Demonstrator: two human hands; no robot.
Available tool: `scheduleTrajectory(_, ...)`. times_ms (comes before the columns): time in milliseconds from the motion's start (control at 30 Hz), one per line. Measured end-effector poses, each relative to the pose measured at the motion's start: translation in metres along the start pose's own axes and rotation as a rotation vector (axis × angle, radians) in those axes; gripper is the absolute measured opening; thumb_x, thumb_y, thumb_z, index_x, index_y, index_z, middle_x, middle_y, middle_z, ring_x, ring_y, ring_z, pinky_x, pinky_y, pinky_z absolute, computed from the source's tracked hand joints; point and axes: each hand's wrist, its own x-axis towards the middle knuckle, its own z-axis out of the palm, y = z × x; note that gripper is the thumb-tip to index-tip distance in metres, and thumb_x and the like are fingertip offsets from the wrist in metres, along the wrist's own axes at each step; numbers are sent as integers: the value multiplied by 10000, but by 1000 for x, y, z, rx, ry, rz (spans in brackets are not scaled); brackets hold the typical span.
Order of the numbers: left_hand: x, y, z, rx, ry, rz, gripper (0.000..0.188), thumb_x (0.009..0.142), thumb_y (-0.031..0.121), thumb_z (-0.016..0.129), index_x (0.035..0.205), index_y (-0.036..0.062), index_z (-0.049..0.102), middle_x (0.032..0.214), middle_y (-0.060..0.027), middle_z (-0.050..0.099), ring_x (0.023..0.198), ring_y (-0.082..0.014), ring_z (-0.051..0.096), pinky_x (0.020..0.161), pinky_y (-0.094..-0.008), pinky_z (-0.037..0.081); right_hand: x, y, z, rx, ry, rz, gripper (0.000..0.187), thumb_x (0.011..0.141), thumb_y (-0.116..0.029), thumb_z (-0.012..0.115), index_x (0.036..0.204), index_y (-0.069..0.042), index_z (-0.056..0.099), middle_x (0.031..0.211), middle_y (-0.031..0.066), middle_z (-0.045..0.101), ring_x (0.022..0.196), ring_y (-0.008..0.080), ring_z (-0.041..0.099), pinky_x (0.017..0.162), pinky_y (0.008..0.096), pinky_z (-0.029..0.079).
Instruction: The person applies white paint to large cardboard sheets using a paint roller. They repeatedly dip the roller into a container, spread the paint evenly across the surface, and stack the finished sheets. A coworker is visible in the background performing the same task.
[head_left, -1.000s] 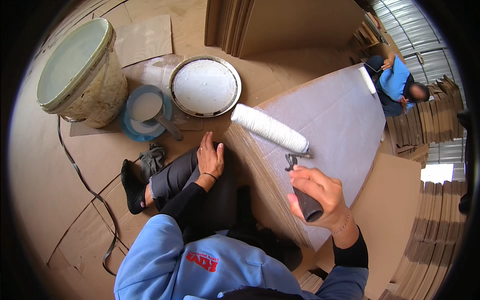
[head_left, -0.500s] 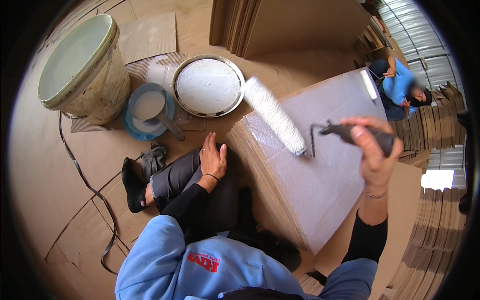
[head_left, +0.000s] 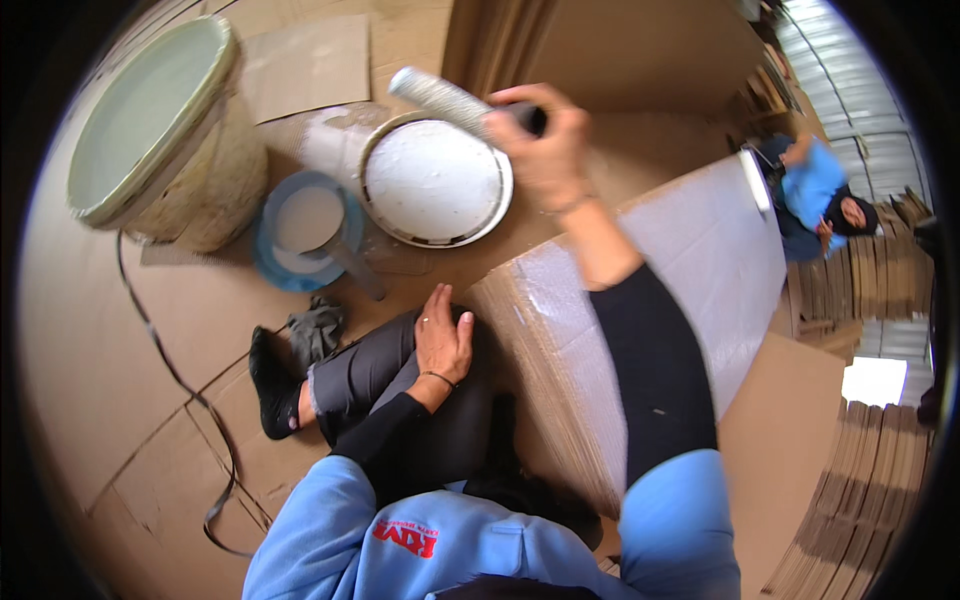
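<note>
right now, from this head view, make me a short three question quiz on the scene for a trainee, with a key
1. Multiple choice: which hand grips the dark-handled roller?
a) left
b) right
c) both

2. True or false: the left hand rests on the dark trouser leg.

3. Fill the gap: the tall, stained ____ stands to the left of the blue bowl.

Key:
1. b, the right hand
2. True
3. bucket

Your floor (head_left: 100,380) is brown, flat and seamed.
To your right, a ribbed silvery wall (head_left: 825,50) stands behind cardboard stacks (head_left: 885,270), and beside it a bright white rectangle of light (head_left: 874,381) glows.
</note>
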Motion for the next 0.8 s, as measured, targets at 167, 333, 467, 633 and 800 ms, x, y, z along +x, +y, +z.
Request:
scheduleTrajectory(167,3,-1,0,31,-18,4,586,968,404,404,1401,13,354,1428,-198,398,1320,-351,381,1075,-449,294,-76,28,85,-1,-171,96,209,701,-91,709,889,-42,632,916,152,642,889,334,634,793,364,519)
scheduleTrajectory(333,1,-9,8,146,-43,29,531,930,289,454,1377,14,370,1429,-182,381,1321,-336,371,1070,-458,293,-124,10,100,7,-390,225,343,678,-14,709,1002,-14,596,1120,183,574,1018,382,584,880,384,498)
scheduleTrajectory(467,1,-24,13,295,-176,38,603,891,394,449,1348,3,410,1381,-207,413,1279,-363,391,1040,-475,307,-141,-20,86,-116,-667,301,591,644,25,686,1217,-20,549,1310,219,481,1226,384,482,1019,376,437)
scheduleTrajectory(633,-2,-37,13,245,-267,81,619,924,439,470,1413,72,372,1426,-150,417,1308,-320,382,1077,-416,296,-172,-82,45,73,-520,371,551,765,-93,692,1286,-39,520,1359,229,455,1220,384,493,1030,401,427)
scheduleTrajectory(800,5,-28,16,193,-30,155,489,975,385,424,1337,58,452,1406,-125,435,1295,-309,415,1040,-415,340,-235,-129,-97,-65,-92,163,339,857,-61,595,1195,-31,574,1166,157,607,989,324,639,840,381,539)
